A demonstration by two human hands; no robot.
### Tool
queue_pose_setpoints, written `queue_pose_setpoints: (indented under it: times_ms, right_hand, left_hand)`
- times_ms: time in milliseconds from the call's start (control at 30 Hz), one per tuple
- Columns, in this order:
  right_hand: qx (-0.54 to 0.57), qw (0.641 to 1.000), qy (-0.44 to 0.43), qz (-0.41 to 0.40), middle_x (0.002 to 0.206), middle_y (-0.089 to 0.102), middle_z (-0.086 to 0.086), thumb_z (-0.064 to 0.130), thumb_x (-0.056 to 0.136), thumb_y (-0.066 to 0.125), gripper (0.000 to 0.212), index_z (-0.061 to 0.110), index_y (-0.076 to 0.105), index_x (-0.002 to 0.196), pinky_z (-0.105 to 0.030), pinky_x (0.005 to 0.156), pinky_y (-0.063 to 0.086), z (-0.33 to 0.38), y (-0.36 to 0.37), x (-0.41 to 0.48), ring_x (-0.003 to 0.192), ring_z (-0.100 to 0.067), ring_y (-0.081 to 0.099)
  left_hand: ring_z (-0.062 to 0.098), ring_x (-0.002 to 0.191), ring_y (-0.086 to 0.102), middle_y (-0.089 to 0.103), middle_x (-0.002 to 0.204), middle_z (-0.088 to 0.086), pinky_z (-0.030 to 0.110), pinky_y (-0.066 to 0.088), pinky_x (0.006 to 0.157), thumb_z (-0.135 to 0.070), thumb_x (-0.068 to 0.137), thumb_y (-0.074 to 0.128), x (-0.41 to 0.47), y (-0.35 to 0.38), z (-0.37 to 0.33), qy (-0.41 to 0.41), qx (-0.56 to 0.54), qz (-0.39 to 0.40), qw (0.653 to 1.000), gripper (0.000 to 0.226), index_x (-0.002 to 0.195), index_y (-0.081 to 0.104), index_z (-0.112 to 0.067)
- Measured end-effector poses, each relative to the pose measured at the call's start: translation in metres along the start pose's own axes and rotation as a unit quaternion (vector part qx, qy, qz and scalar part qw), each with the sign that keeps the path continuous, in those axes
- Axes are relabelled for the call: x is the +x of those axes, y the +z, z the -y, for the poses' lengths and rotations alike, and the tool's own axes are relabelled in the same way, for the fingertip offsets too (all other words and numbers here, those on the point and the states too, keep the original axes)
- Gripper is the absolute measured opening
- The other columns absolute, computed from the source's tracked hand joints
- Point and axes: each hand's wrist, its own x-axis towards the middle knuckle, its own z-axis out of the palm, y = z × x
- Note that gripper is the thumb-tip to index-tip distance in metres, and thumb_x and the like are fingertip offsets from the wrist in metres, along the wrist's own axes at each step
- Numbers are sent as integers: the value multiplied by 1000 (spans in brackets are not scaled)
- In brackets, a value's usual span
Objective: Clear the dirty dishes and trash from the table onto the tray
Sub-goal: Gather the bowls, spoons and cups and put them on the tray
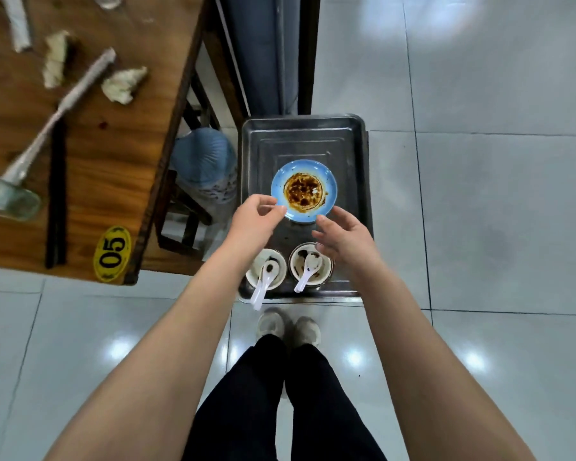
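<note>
Your left hand is at the near left rim of the blue plate, fingers curled at its edge; whether they pinch it cannot be told. Your right hand hovers with fingers loose and spread, just beside the plate's near right rim. The plate lies mid-tray, with 2 bowls holding white spoons at the near edge. Crumpled napkins and chopsticks lie on the table, left.

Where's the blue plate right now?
Head view, centre: the blue plate is at the middle of the metal tray, beyond the two white bowls, with the left hand at its near-left rim and the right hand off its near-right edge.
</note>
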Motion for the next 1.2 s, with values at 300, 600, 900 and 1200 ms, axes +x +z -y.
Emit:
queue_pose_setpoints:
  times_ms: [300,600,900,1200]
  right_hand:
    - [-53,994,-66,63,126,57,-4,27,92,64,59,18,39,144,-39,96,52,76,44,-53,106,-15,63]
    - [-133,973,-147,121,114,56,9,31,95,59,61,21,32,149,-31,94,49,134,67,-98,114,-14,57]
    - [-189,951,-175,168,148,41,-2,29,96,56,65,22,22,151,-40,109,39,159,103,-133,130,-19,44]
    - [-269,924,-190,196,155,31,-2,35,94,59,77,26,12,153,-42,113,33,168,147,-168,136,-21,38]
  left_hand:
    - [12,113,56,60,117,-5,34,48,98,-22,91,65,-65,-54,-63,91,-82,-49,991,28,116,52,-26]
    - [9,118,51,54,132,-4,26,43,96,-25,91,64,-109,-99,-109,152,-124,-87,977,36,124,48,-29]
    - [14,125,48,52,136,-3,33,42,104,-30,91,63,-137,-140,-112,163,-147,-149,964,37,126,49,-29]
    - [14,120,50,55,130,-1,30,42,102,-26,92,63,-160,-190,-101,143,-226,-182,946,29,119,51,-28]
